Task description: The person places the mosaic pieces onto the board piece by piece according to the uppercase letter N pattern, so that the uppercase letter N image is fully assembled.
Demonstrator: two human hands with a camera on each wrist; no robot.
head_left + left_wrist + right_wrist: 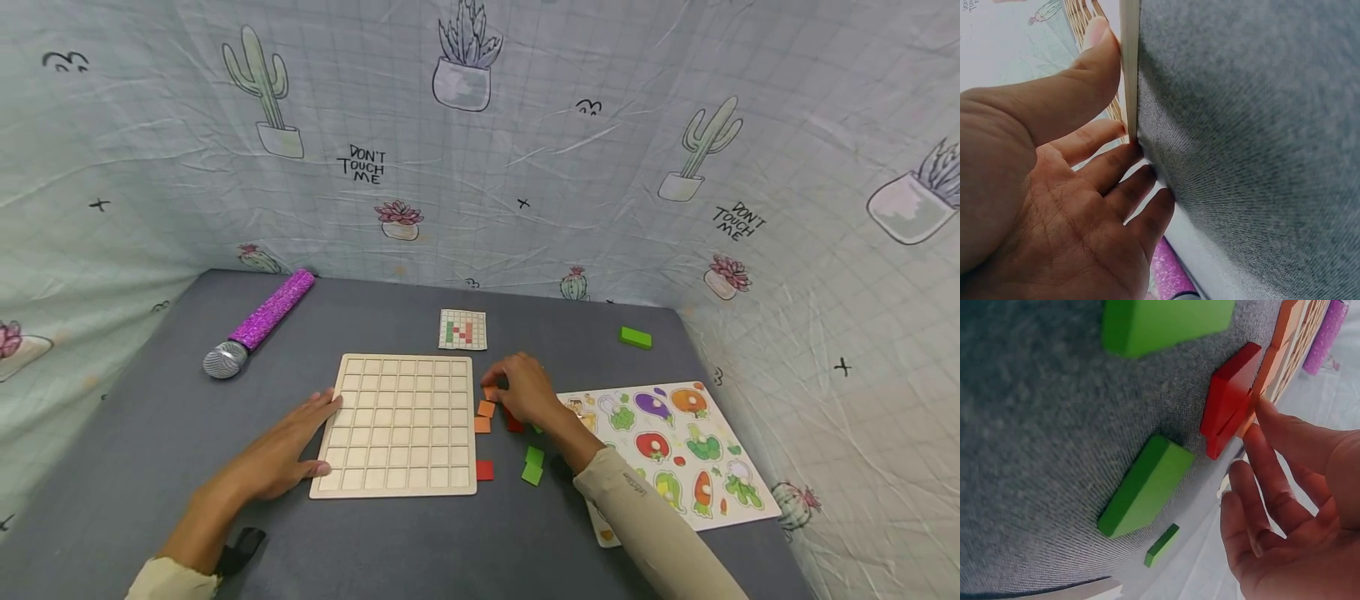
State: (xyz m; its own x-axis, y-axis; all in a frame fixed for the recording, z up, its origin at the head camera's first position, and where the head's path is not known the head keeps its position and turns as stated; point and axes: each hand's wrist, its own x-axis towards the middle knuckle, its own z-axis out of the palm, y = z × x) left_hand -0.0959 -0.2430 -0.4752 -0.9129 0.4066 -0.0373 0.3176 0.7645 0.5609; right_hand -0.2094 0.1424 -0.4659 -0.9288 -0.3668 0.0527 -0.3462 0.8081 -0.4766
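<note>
A square wooden grid board (401, 425) lies on the grey table. At its left edge rests my left hand (270, 458), fingers extended and thumb spread, with the fingertips touching the rim; the left wrist view shows the board's edge (1130, 75) against them. Beside the board's upper right edge, my right hand (528, 392) pinches an orange tile (491, 392) between thumb and forefinger. Two more orange tiles (485, 409) lie just below it along the rim. Red tiles (1229, 394) lie right by the fingertips, partly hidden under the hand in the head view.
Another red tile (485, 470) touches the board's lower right side, near green tiles (532, 473). Behind the board lies a small pattern card (462, 330). A vegetable puzzle board (675, 467) sits under the right forearm. Further off are a green block (636, 337) and a purple microphone (273, 310).
</note>
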